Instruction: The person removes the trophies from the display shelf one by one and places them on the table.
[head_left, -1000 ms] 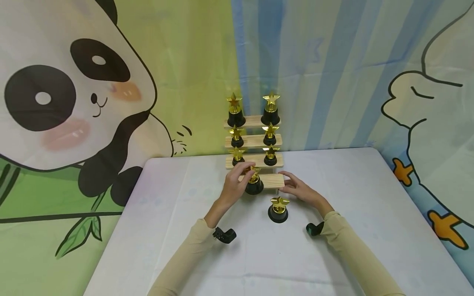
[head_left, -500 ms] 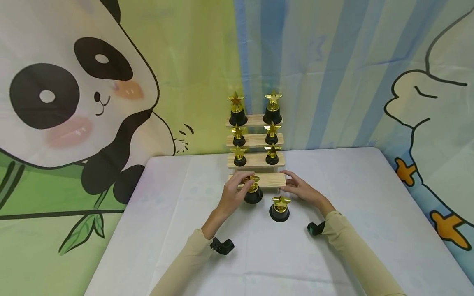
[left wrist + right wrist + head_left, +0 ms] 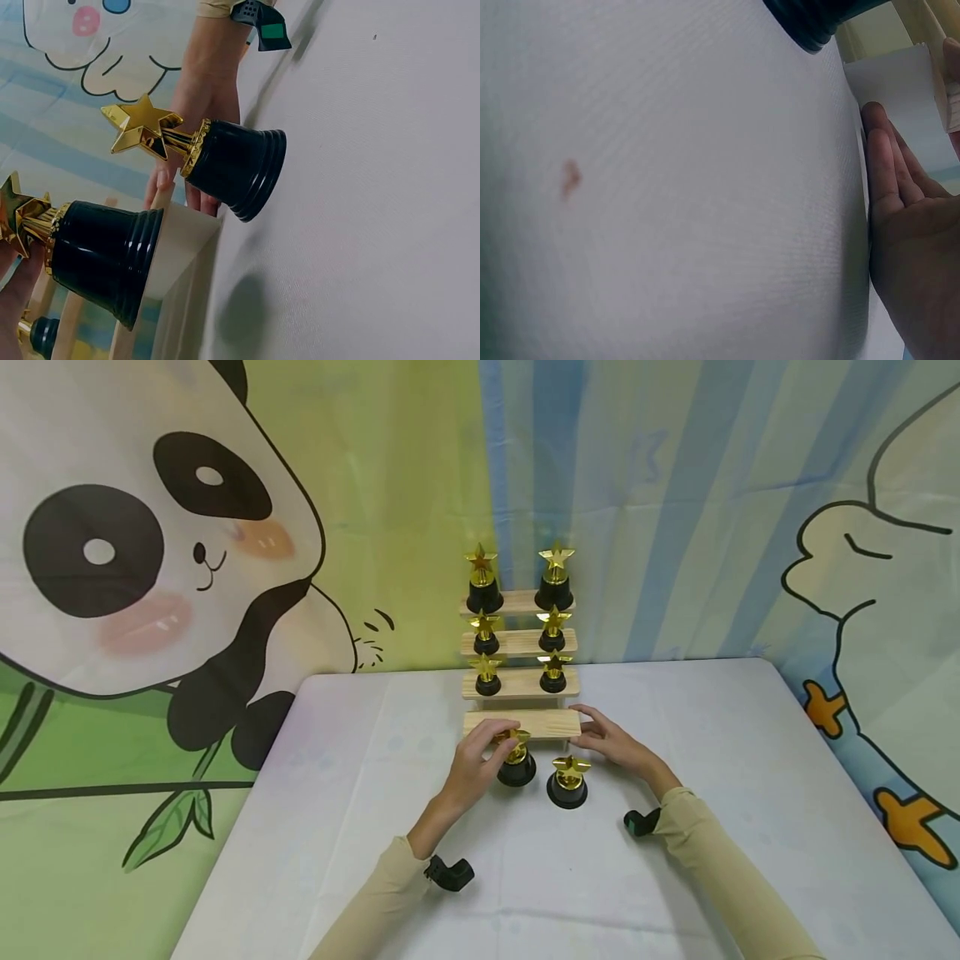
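My left hand (image 3: 474, 758) pinches a gold star trophy (image 3: 517, 770) by its star. In the left wrist view the black base of this trophy (image 3: 105, 262) hangs above the tabletop, its shadow apart from it. Just right of it, a second star trophy (image 3: 567, 789) stands upright on the table. My right hand (image 3: 617, 747) holds the right end of the lowest step of a wooden display stand (image 3: 551, 723). In the right wrist view, several fingers (image 3: 885, 165) lie straight beside the stand's white side panel (image 3: 896, 86), and a fingertip touches the wood.
Pairs of star trophies stand on the upper steps: a top pair (image 3: 556, 581), a middle pair (image 3: 552, 631) and a lower pair (image 3: 553, 672). A white cloth covers the table (image 3: 555, 893). Behind it hangs a printed backdrop (image 3: 405, 527) with a panda.
My left hand has brought the trophy from in front of the lowest step toward me and slightly right, nearer the standing trophy. My right hand stays at the step's end.
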The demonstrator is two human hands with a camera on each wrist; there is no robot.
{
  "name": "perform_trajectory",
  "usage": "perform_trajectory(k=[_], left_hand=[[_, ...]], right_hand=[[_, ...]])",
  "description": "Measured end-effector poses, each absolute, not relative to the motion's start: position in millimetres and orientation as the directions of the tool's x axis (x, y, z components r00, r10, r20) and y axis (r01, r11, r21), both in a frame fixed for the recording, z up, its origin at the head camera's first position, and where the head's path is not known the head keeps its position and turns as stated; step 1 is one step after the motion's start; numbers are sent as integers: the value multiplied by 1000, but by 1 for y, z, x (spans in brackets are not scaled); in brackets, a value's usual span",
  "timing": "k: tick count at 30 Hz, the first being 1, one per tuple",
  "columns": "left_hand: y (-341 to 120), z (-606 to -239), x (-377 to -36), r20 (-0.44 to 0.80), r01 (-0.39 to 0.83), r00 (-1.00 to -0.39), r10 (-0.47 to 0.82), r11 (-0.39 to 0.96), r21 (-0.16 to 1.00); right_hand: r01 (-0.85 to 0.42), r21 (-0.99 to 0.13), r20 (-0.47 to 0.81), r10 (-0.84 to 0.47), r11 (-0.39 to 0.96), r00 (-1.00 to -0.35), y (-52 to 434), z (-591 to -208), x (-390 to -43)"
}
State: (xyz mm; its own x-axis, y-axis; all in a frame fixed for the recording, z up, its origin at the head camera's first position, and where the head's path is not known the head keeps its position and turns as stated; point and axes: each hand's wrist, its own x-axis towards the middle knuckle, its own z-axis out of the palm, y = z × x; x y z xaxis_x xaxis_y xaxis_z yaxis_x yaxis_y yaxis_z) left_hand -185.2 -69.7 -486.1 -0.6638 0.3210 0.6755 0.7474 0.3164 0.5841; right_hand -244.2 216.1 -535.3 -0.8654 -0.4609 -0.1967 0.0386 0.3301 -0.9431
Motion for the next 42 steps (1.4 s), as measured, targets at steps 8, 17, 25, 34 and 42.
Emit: perform_trajectory(k=[8,17,25,34,42], left_hand=[[-74,-488,-182,665,739,-673,324,333,585],[-76,-489,-178,663,729,-683,305,326,601],[-76,-497,-177,663,740,-673,328,311,597],[-73,-510,-172,646,737,-676,355,315,598],[-75,-521,-167,611,718,-696,377,339,608]], right_hand=[[39,-941,-199,-455,337,-868,217,-536,-245],[44,-944,-195,-448,326,-872,217,-534,-245],[30,-939,-191,-448,343,-874,217,-534,-245],[17,-939,-181,-453,344,-873,217,-534,-245],[16,-944,-179,-467,331,-866,215,-531,-243]])
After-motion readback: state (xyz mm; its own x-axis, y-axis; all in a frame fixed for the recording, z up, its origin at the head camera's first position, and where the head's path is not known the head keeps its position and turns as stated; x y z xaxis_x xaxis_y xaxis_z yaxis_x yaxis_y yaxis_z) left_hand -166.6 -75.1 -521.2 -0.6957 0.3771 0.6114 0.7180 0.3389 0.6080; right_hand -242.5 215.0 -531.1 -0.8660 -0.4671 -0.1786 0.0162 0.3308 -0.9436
